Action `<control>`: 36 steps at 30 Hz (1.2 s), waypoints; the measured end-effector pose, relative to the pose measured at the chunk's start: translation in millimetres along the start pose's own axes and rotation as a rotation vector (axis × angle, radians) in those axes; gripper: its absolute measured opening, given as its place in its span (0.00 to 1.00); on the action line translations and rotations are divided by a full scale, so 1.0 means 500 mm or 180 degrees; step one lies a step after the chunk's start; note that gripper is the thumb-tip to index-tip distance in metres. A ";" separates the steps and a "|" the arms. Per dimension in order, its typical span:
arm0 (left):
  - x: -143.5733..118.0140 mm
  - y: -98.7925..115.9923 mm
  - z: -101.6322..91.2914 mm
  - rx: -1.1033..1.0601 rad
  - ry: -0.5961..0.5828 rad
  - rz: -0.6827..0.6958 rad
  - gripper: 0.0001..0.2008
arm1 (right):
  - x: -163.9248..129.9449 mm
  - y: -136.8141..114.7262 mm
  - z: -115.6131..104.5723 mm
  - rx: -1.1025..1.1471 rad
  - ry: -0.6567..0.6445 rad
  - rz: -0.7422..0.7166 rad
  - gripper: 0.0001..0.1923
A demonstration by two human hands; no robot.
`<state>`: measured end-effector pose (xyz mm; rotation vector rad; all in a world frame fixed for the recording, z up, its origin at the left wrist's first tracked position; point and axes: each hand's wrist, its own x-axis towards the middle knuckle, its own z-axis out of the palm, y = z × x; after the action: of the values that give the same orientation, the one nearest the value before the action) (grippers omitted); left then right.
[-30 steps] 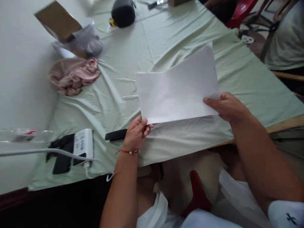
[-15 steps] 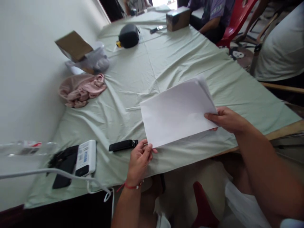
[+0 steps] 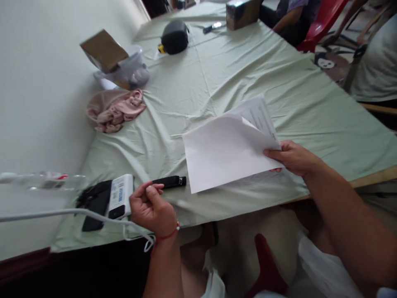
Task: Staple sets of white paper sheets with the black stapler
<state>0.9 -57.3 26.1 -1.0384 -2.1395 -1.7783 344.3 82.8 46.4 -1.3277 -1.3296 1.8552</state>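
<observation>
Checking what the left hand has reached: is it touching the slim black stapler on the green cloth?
Apart. The head view shows green cloth between the left hand and the slim black stapler.

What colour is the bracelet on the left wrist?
Red, a thin cord bracelet with a small pale bead, on the left hand; it shows in the head view.

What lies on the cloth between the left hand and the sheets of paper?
In the head view, a slim black stapler-like bar lies between the left hand and the sheets of paper.
</observation>
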 end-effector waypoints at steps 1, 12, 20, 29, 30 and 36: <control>0.010 -0.012 -0.002 0.0134 0.0068 0.0065 0.08 | 0.004 0.004 0.005 0.0014 -0.0042 0.0026 0.17; 0.064 -0.123 0.009 0.1083 -0.0770 0.0535 0.13 | 0.026 0.007 0.051 -0.0040 -0.0177 0.0112 0.15; 0.065 -0.147 0.013 0.0947 -0.1161 0.0110 0.15 | 0.027 0.000 0.071 0.0060 -0.0082 0.0133 0.17; 0.053 -0.132 0.018 0.1032 -0.1293 0.0415 0.17 | 0.033 0.001 0.078 0.0216 0.0191 0.0356 0.13; 0.053 -0.130 0.018 0.1045 -0.1325 0.0430 0.18 | 0.033 0.000 0.080 0.0211 0.0220 0.0388 0.13; 0.049 -0.122 0.022 0.1050 -0.1370 0.0419 0.19 | 0.032 -0.010 0.087 0.0214 0.0315 0.0442 0.14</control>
<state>-50.8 -40.1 -12.2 -1.5282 -2.4201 -1.1656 297.8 79.1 46.4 -1.4893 -1.1408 1.8811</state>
